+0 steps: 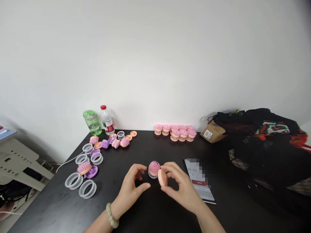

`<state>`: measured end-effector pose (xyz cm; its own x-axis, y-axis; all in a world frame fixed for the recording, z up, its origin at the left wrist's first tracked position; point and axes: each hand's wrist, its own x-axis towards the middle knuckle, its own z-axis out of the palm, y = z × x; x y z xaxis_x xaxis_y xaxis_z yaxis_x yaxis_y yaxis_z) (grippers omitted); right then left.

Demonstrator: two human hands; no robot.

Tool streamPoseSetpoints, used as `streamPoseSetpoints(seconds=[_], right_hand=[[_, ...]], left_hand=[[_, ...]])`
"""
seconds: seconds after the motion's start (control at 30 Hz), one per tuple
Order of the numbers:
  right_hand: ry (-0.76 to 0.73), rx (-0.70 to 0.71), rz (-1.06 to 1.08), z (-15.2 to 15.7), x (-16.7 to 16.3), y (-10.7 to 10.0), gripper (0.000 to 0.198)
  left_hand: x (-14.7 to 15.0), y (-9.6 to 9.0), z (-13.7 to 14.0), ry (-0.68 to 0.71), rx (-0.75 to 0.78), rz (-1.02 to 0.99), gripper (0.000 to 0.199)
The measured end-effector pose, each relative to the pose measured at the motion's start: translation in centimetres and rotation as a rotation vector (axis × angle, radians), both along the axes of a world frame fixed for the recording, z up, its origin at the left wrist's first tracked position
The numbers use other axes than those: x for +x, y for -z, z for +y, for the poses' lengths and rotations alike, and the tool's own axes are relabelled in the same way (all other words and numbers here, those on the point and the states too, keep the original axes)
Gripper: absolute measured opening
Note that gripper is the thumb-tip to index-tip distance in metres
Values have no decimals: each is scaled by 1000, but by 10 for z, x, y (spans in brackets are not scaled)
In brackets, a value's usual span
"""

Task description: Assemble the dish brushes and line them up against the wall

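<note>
A pink bristled brush head (154,168) sits bristles up on a clear ring (153,176) on the black table, between my two hands. My right hand (178,183) pinches a round peach cap (162,177) by its edge, tilted upright just right of the brush head. Just left of the brush head, my left hand (134,184) is open, thumb and fingers apart with nothing between them. A bead bracelet (112,216) circles my left wrist.
Clear rings (87,189), purple caps (91,171) and loose brush heads (84,168) lie at left, by a green bottle (93,123) and a water bottle (107,121). Assembled pink brushes (182,134) stand near the wall. At right are a phone (198,179), paper bag (213,132) and dark clothing (259,155).
</note>
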<state>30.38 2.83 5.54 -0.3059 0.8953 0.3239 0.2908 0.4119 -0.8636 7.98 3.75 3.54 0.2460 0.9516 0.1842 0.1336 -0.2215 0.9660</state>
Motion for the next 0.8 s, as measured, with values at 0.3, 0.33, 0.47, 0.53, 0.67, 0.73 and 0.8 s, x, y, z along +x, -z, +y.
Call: streamPoseSetpoints(seconds=[0.3,0.33,0.47,0.53,0.67,0.73,0.8], right_hand=[[224,-68,425,20,13,20,38],[237,-78,441,21,11,23,39],[271,-112,486,23,0,29,42],[273,-133,489,22,-5,29,40],[254,-169,460,17,-12,24,33],[237,-179,437,16,-16,24,30],[224,-187,412,15,-18,26,31]], left_hand=[[28,10,43,-24,-123,-128,67],[31,11,47,-23,-133,-139,59],[32,9,50,2,-165,-183,38],[26,7,45,-1,-243,-300,41],[14,7,37,-40,-567,-664,44],[11,9,34,-44,-661,-760,45],[12,11,29,-4,-714,-823,45]])
